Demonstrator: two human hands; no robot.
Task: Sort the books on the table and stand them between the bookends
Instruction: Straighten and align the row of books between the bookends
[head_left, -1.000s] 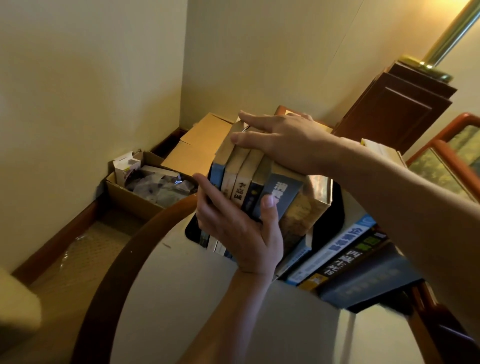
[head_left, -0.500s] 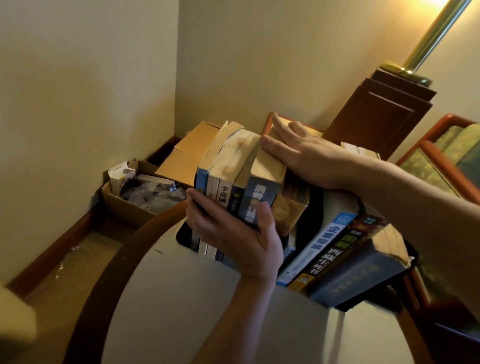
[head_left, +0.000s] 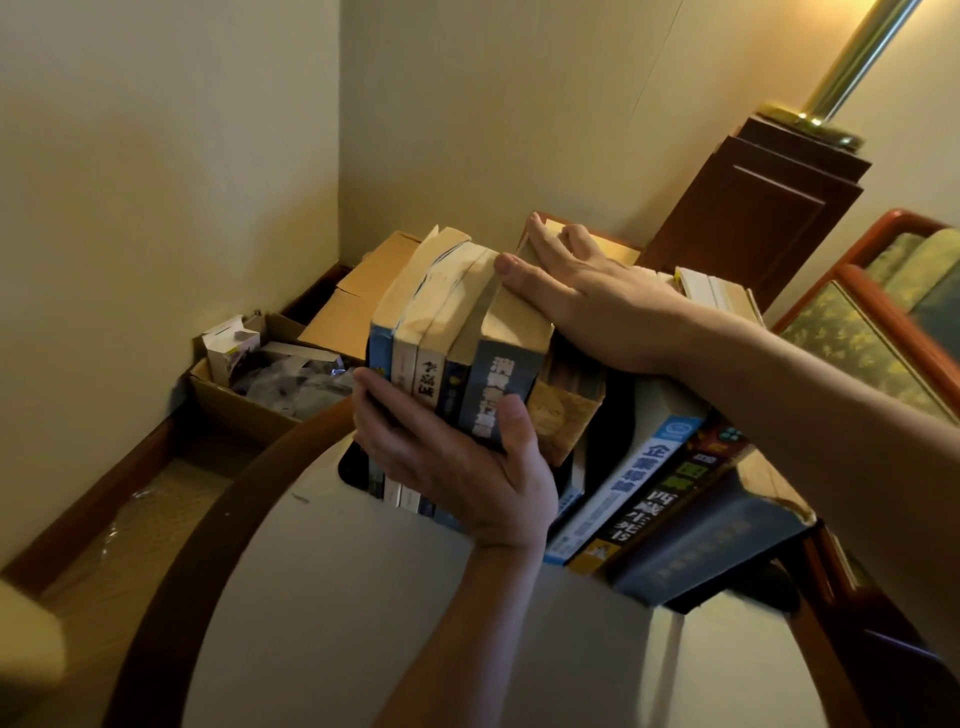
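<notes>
Holding a bundle of paperbacks upright at the table's far edge

Five paperbacks (head_left: 457, 358) stand spine-out and pressed together at the far edge of the round table (head_left: 415, 623). The left hand (head_left: 457, 467) grasps them from the front, with its fingers wrapped round the leftmost spine and its thumb clamped on the rightmost. The right hand (head_left: 597, 306) lies flat on their top edges, fingers straight and released, pressing down. A black bookend (head_left: 350, 467) shows just left of the bundle's foot. To the right a brown-covered book (head_left: 566, 421) touches the bundle, and beyond it larger books (head_left: 654, 499) stand tilted. Past the table's left edge an open cardboard box (head_left: 228, 410) of paper scraps sits on the floor. A dark wooden cabinet (head_left: 753, 218) topped by a brass lamp pole (head_left: 852, 67) stands behind.
</notes>
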